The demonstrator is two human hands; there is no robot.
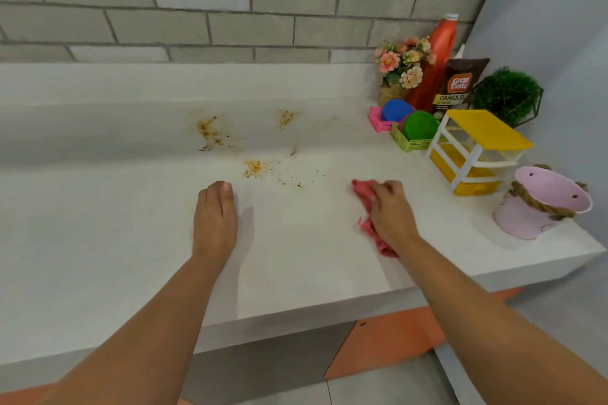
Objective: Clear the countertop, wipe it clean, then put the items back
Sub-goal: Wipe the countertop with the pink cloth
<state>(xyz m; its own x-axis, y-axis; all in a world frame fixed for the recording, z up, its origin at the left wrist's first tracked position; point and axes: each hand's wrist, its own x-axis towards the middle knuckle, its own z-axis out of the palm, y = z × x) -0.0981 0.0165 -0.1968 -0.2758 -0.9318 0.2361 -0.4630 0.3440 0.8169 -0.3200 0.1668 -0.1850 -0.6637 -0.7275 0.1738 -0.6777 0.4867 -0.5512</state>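
The white countertop [131,240] carries several orange-brown stains [210,133] and crumbs near its middle and back. My right hand [390,210] grips a pink cloth [362,189] against the counter, to the right of the stains. My left hand [215,217] rests on the counter with its fingers curled under, just in front of the nearest stain [255,168], and holds nothing. The items stand crowded at the right end.
At the right end: a yellow-and-white mini drawer unit [477,151], a pink bucket with rope handle [543,200], green [416,135] and pink [383,120] baskets with lids, a coffee pouch [455,85], a red bottle [437,56], flowers [403,64], a green plant [508,95]. A tiled wall behind.
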